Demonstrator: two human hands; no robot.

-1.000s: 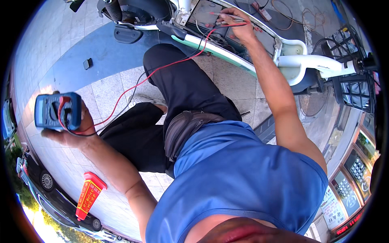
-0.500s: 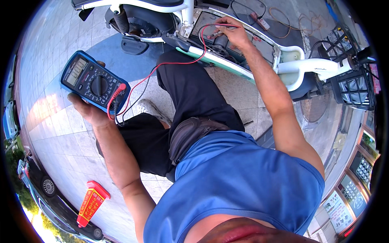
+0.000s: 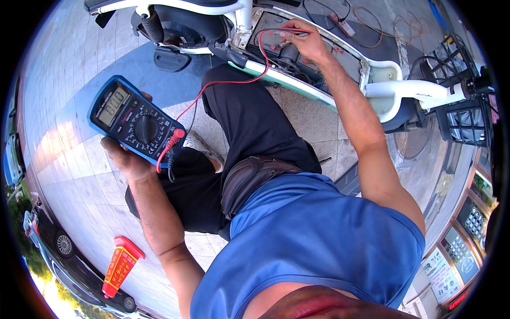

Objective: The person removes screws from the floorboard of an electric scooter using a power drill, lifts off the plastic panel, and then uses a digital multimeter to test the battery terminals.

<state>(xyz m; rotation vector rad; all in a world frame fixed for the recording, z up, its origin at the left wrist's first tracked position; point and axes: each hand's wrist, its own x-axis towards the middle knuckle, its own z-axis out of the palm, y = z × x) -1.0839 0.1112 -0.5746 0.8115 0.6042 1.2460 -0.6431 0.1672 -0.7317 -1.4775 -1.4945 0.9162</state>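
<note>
My left hand (image 3: pixel 127 159) is closed on a blue multimeter (image 3: pixel 137 119), its display turned up toward the camera. Red and black test leads (image 3: pixel 231 81) run from its lower end to my right hand (image 3: pixel 306 41). That hand's fingers grip test probes (image 3: pixel 292 31) inside the uncovered battery compartment (image 3: pixel 345 68) of a white electric scooter (image 3: pixel 404 89), above grey batteries and wiring. Whether the probe tips touch terminals is too small to tell. My black-trousered leg (image 3: pixel 244 117) lies bent beside the scooter's side.
Cables and a power strip (image 3: pixel 342 24) lie behind the scooter, whose front basket (image 3: pixel 462 119) is at right. A red and yellow sign (image 3: pixel 119 266) stands on the tiled pavement at lower left, near a parked dark car (image 3: pixel 69 255). A shopfront (image 3: pixel 459 244) borders the right.
My left hand has raised the multimeter rightward and turned its face more toward the camera. My right hand has shifted slightly left within the compartment, still gripping the probes.
</note>
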